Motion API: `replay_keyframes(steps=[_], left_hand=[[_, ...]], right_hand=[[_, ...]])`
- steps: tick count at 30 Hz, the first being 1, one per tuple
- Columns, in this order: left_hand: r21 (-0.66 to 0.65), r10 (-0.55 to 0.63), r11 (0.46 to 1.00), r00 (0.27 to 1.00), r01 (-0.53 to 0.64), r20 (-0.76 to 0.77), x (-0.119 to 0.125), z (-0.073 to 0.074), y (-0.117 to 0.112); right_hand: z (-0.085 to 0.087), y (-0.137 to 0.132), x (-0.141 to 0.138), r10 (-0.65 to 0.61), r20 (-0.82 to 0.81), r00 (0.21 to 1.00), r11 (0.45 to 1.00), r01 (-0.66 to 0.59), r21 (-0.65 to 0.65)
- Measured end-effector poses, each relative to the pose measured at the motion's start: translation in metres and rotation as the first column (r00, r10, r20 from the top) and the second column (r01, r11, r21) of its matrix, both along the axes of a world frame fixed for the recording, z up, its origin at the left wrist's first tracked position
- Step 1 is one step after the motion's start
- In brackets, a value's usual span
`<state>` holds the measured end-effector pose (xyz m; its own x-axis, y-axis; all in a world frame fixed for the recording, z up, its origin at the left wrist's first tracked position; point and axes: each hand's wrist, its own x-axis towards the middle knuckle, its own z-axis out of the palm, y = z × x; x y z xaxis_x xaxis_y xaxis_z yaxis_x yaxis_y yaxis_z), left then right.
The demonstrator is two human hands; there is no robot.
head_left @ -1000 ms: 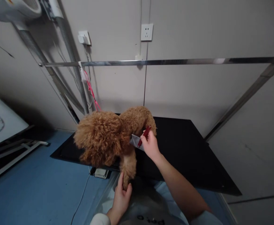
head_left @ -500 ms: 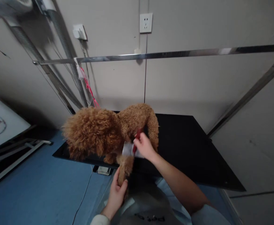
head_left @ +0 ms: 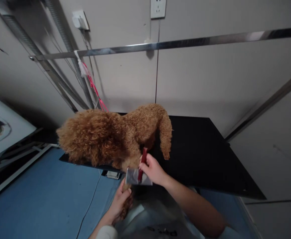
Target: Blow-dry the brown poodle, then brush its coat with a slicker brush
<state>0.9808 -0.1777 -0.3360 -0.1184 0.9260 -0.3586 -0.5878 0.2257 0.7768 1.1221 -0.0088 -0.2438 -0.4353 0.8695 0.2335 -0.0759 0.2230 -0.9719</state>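
Note:
A curly brown dog [head_left: 145, 121] stands on the black grooming table [head_left: 197, 149], its shaggy head to the left. My left hand [head_left: 119, 202] is wrapped round the lower part of the dog's front leg, which is stretched out over the table's near edge. In my right hand [head_left: 154, 169] is a slicker brush [head_left: 142, 171], gripped by its red handle. The brush's wide flat head lies against the leg just above my left fingers. Its bristles are hidden on the underside.
A metal bar [head_left: 125, 49] crosses above the table, with a pink cord [head_left: 93, 84] hanging from it. Grey hoses [head_left: 65, 39] run down the wall at left. A white tub-like unit [head_left: 8, 122] stands far left; a cable [head_left: 92, 202] lies on the blue floor.
My right hand has drawn the slicker brush down the dog's leg toward my left hand. The left hand keeps its hold on the leg. The camera view has tilted slightly downward.

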Motion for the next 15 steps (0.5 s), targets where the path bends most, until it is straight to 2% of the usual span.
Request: replay_keyframes(steps=[3,4,8,12,13,15], left_hand=[[0.028,-0.009,1.0,0.995,0.006,0.096,-0.002,-0.001,-0.004],[0.04,-0.024,0.999,0.993,0.02,0.119,-0.004,-0.003,-0.004],[0.14,-0.112,0.987,0.966,0.081,0.232,-0.012,-0.013,-0.003],[0.235,-0.159,0.969,0.917,0.074,0.366,-0.018,-0.02,-0.005],[0.252,-0.175,0.965,0.902,0.077,0.395,-0.019,-0.02,-0.007],[0.278,-0.214,0.956,0.865,0.091,0.453,-0.021,-0.021,-0.01]], right_hand=[[-0.005,-0.002,-0.002,-0.199,-0.058,0.978,0.98,0.198,-0.019],[-0.006,-0.003,-0.003,-0.219,-0.067,0.973,0.976,0.219,-0.004],[-0.009,-0.008,-0.008,0.017,-0.02,1.0,1.0,-0.017,0.008],[-0.004,-0.009,-0.014,-0.186,-0.12,0.975,0.982,0.187,-0.006],[-0.003,-0.011,-0.015,-0.166,-0.131,0.977,0.986,0.168,0.011],[-0.001,-0.017,-0.017,-0.039,-0.123,0.992,0.999,0.043,0.029]])
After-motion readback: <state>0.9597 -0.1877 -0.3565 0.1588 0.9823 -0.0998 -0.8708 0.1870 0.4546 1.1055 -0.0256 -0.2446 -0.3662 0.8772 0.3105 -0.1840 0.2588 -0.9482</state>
